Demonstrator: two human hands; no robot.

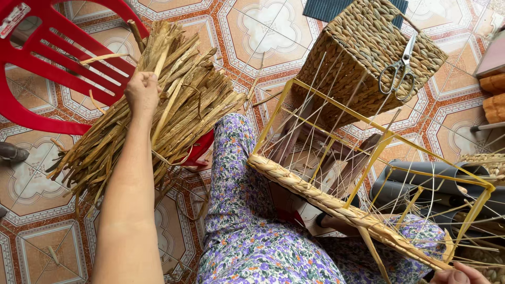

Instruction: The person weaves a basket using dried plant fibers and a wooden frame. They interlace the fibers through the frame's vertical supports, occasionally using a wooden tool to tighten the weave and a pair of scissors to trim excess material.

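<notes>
Left hand (142, 92): fingers clenched around dried straw bundle (173, 105). Right hand (460, 274): fingers at yellow frame (379, 144) corner, grip indeterminate.

— Report on the bundle of dried stalks (179, 105)?

— Tan, flat, stiff strips, loosely gathered, lying slanted across the red chair (58, 68), ends fanned and ragged. Left hand (142, 90) rests on top, fingers closed among the strips.

— And the frame (368, 173)?

— Yellow wire frame, tilted, thin strands strung across; one braided straw edge runs along the near rail. Right hand (462, 274) touches its lower corner.
</notes>
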